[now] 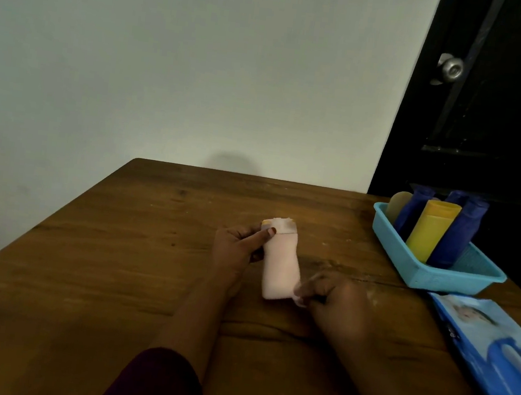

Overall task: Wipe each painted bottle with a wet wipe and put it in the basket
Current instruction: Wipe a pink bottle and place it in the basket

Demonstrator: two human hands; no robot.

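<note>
we see the pink bottle (279,264) between the hands above the table (115,262): left hand (237,246) clasps its neck, right hand (335,300) pinches a wet wipe (298,294) against its base.

Dim, soft focus, wide-angle bending at edges.

Brown wooden tabletop (113,278), visible grain, butts against plain pale wall (171,57). Black door (486,142) at right rear, round silver metal doorknob (450,69) on its edge.
</note>
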